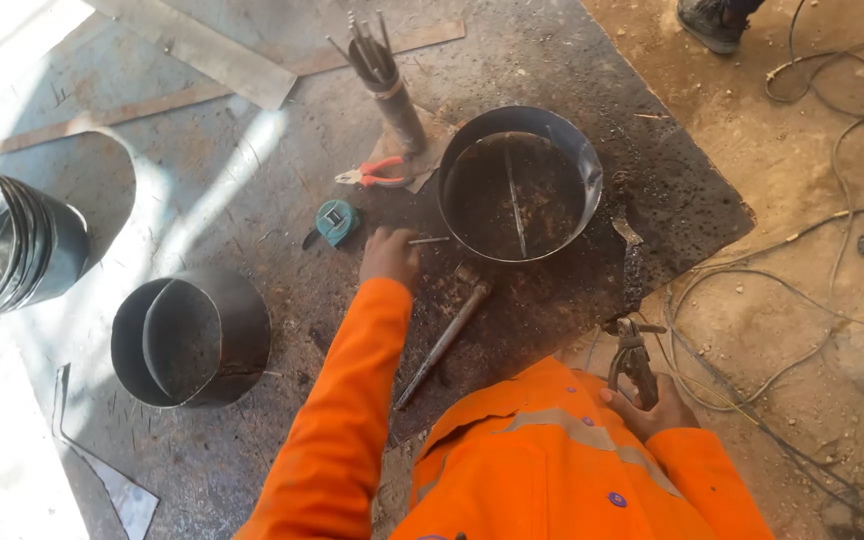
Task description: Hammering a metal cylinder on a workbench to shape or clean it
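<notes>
Orange sleeves fill the near edge of the view. The right hand (650, 408) sits lowest, at about four o'clock, its grip closed round the handle of a dark metal electrode holder (635, 355) whose jaws point up toward twelve; thin cables (752, 300) trail off from it over the sandy ground to three o'clock. Just left of that, a hammer (444, 338) with a long, dull steel shaft lies diagonally on the rusty, scorched steel plate (252, 190), head toward one o'clock. The left hand (388, 256) reaches out above it, fingers curled down on the plate; a thin welding rod (429, 240) pokes out from the grip toward three o'clock, so the hand appears closed on the rod's end. Beyond the rod's tip, at about two o'clock, stands a broad, shallow steel ring (518, 182), dark and sooty inside. At nine o'clock of the left hand lies a smaller rolled sheet-metal cylinder (190, 338). Slightly farther, a teal tape measure (336, 221) and red-handled pliers (376, 176) rest on the plate, and behind them a tube of spare rods (384, 75) stands upright.
</notes>
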